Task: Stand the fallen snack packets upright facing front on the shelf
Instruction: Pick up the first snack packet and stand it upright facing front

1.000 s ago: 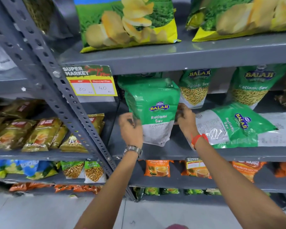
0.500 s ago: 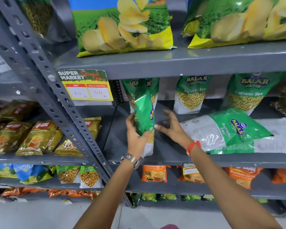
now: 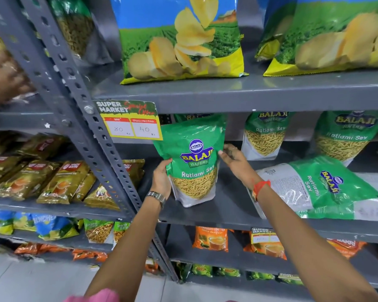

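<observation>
A green Balaji Ratlami Sev packet (image 3: 194,162) stands upright on the grey shelf (image 3: 227,210), its front label facing me. My left hand (image 3: 162,179) grips its left edge. Fingers of my right hand (image 3: 234,158) touch its right edge. To the right a second green sev packet (image 3: 314,188) lies flat on its side, back panel partly showing. Behind it, two sev packets (image 3: 264,136) (image 3: 345,138) stand upright at the rear, and another is partly hidden behind the held one.
A slanted grey upright post (image 3: 92,136) borders the shelf on the left, with a yellow price tag (image 3: 131,122) beside it. Large chip bags (image 3: 179,40) fill the shelf above. Tea packets (image 3: 211,238) sit below, gold packets (image 3: 59,182) in the left bay.
The packet showed its back, then was turned edge-on, and now faces front and stands upright further back on the shelf. Both hands followed it.
</observation>
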Tool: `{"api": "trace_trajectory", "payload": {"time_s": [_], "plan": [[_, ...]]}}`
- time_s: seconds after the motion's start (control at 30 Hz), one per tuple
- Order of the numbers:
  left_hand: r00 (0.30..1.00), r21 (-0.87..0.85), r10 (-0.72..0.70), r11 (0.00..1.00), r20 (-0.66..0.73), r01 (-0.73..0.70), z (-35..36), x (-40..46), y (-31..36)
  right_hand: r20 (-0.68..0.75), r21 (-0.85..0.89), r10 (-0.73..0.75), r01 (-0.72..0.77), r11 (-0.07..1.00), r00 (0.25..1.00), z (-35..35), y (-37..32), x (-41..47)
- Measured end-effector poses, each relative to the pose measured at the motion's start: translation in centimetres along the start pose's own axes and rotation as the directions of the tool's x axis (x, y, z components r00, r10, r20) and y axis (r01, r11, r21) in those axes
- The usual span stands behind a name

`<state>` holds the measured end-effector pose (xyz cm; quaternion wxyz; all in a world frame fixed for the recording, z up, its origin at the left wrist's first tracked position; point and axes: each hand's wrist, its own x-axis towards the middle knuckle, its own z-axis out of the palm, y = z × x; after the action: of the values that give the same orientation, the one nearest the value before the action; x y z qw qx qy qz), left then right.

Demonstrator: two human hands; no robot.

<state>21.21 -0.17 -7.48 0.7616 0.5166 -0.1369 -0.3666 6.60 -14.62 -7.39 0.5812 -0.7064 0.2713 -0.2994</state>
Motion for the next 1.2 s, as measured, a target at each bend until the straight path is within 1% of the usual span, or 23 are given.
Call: {"api": "trace_trajectory", "payload": {"time_s": [0.07,0.1,0.17,0.23,0.47,0.53,0.6,0.63,0.7,0.73,0.8,0.9,1.0,1.13,1.2], "plan": [[0.999,0.073,-0.039,0.997,0.013,0.038,0.8,-0.2,0.5,-0.052,-0.032,-0.017,0.016,0.999,0.999,0.2,0.2,0.2],[0.999,0.136,-0.033,0.990,-0.029,0.037,1.1,-0.3,0.9,-0.091,-0.059,-0.026,0.021,0.998,0.995,0.2,0.4,0.4],[0.988,0.256,0.032,0.967,-0.153,0.008,1.6,-0.1,1.4,-0.149,-0.122,-0.047,0.029,0.992,0.988,0.1,0.4,0.5],[0.975,0.295,0.071,0.955,-0.212,-0.005,1.8,0.2,1.7,-0.182,-0.134,-0.047,0.023,0.991,0.982,0.2,0.2,0.3],[0.990,0.311,0.070,0.950,-0.126,-0.027,2.1,1.1,1.1,-0.236,0.030,-0.009,0.016,0.999,0.972,0.1,0.1,-0.1],[0.991,0.303,0.060,0.953,-0.123,-0.020,2.4,1.1,1.3,-0.243,0.052,0.000,0.013,0.999,0.970,0.3,0.1,-0.2],[0.988,0.268,0.034,0.963,-0.149,0.008,2.4,1.5,1.1,-0.238,0.095,0.020,0.003,0.995,0.971,0.7,0.2,-0.4],[0.986,0.263,0.019,0.964,-0.163,0.025,2.3,1.5,1.0,-0.224,0.144,0.045,-0.012,0.990,0.974,0.9,0.3,-0.5],[0.987,0.246,-0.009,0.968,-0.161,0.049,2.2,1.1,0.5,-0.166,0.235,0.095,-0.054,0.971,0.982,1.2,0.5,-0.9],[0.989,0.231,-0.027,0.971,-0.144,0.060,2.0,1.0,0.1,-0.130,0.248,0.122,-0.087,0.965,0.984,1.3,0.6,-1.1],[0.993,0.224,-0.053,0.972,-0.104,0.076,1.6,0.6,-0.9,-0.043,0.205,0.171,-0.159,0.966,0.984,1.3,1.1,-1.5],[0.990,0.238,-0.084,0.965,-0.117,0.110,1.2,0.2,-1.5,0.031,0.110,0.236,-0.238,0.965,0.971,1.4,1.4,-2.4],[0.986,0.233,-0.110,0.963,-0.124,0.137,0.9,-0.1,-1.4,0.008,0.121,0.218,-0.217,0.969,0.976,2.0,1.3,-3.3],[0.994,0.232,-0.094,0.967,-0.059,0.105,0.4,-1.0,-1.7,-0.040,0.161,0.179,-0.170,0.972,0.983,2.7,-0.1,-5.3],[0.993,0.239,-0.102,0.965,-0.053,0.112,-0.3,-1.4,-2.2,-0.062,0.183,0.167,-0.153,0.971,0.984,3.1,0.0,-6.3]]}}
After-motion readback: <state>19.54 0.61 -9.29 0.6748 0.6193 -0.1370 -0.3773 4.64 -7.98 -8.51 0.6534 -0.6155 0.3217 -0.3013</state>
